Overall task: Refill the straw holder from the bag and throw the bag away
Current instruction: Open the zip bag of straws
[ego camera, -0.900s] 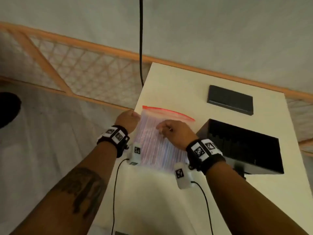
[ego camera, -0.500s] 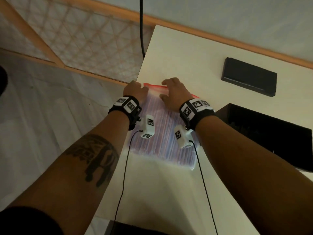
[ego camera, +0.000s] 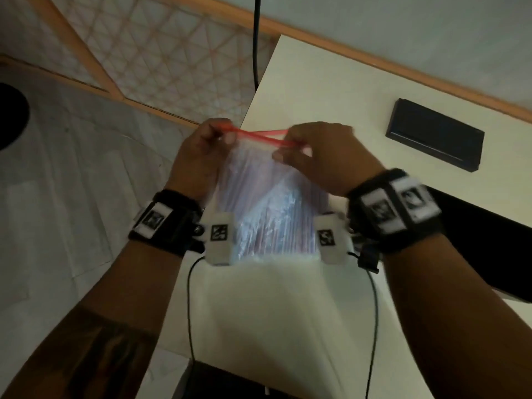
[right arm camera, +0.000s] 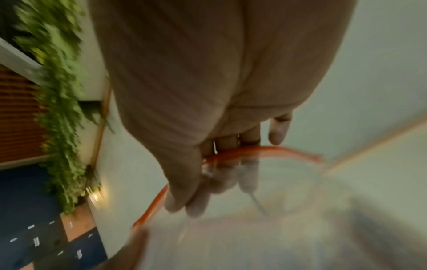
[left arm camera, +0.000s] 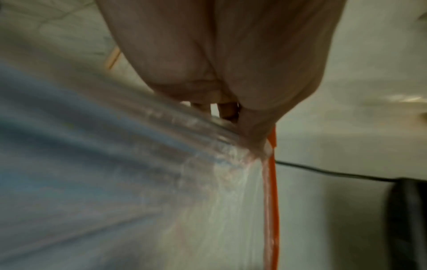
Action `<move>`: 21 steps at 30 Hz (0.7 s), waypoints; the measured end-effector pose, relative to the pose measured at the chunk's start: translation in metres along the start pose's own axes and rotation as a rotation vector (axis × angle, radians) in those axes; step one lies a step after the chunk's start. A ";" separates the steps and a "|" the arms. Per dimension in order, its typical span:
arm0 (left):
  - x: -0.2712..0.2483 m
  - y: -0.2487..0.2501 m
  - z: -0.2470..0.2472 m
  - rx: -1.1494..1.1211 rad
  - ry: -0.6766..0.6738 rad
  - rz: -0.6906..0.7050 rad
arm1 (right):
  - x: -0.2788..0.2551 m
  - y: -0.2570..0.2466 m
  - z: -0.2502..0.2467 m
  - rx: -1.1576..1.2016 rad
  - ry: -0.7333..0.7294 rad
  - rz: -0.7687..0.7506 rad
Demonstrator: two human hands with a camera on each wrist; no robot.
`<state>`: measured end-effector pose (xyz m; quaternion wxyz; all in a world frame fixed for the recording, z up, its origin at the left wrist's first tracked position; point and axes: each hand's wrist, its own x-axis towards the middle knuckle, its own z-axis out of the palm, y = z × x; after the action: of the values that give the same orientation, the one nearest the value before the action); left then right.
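Head view: left hand (ego camera: 198, 156) and right hand (ego camera: 325, 156) raised over the pale tabletop (ego camera: 331, 90), fingers of each curled, pinching the red zip strip (ego camera: 259, 136) of the clear bag (ego camera: 267, 208). Strip stretched between the 2 sets of fingers, its 2 lips parted. Straws (ego camera: 276, 226) packed inside, hanging below the fingers. Black straw holder (ego camera: 489, 234) off to the right of the right fingers; flat black box (ego camera: 434, 139) beyond them.

Left wrist view: fingers (left arm camera: 254, 131) pressed together on bunched plastic beside the red strip (left arm camera: 272, 201).

Right wrist view: fingers (right arm camera: 249, 175) pinching the strip (right arm camera: 265, 151), partly inside the mouth; blurred.
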<state>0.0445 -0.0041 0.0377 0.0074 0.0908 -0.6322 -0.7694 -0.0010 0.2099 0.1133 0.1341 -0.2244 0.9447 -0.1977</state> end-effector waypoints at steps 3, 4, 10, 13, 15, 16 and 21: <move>-0.038 0.024 -0.033 -0.123 -0.008 0.105 | -0.063 0.007 -0.034 -0.026 0.119 0.011; -0.050 0.032 -0.044 -0.214 -0.004 0.126 | -0.082 0.006 -0.043 -0.008 0.137 0.052; -0.104 0.038 -0.063 -0.272 -0.200 0.028 | -0.137 -0.002 -0.009 0.388 0.169 -0.016; -0.119 0.007 -0.062 0.377 -0.176 -0.139 | -0.139 -0.005 0.038 0.752 0.157 0.010; -0.127 -0.010 -0.053 0.616 -0.149 -0.246 | -0.135 -0.008 0.066 0.766 0.114 0.081; -0.130 -0.016 -0.047 0.620 -0.128 -0.257 | -0.134 -0.012 0.077 0.767 0.100 0.111; -0.135 -0.021 -0.015 0.523 -0.058 -0.205 | -0.122 -0.014 0.104 0.753 0.051 0.223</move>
<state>0.1818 0.0025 0.0318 -0.1123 0.1308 -0.7968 -0.5791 0.1453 0.2238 0.0475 0.2044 -0.0507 0.8276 -0.5203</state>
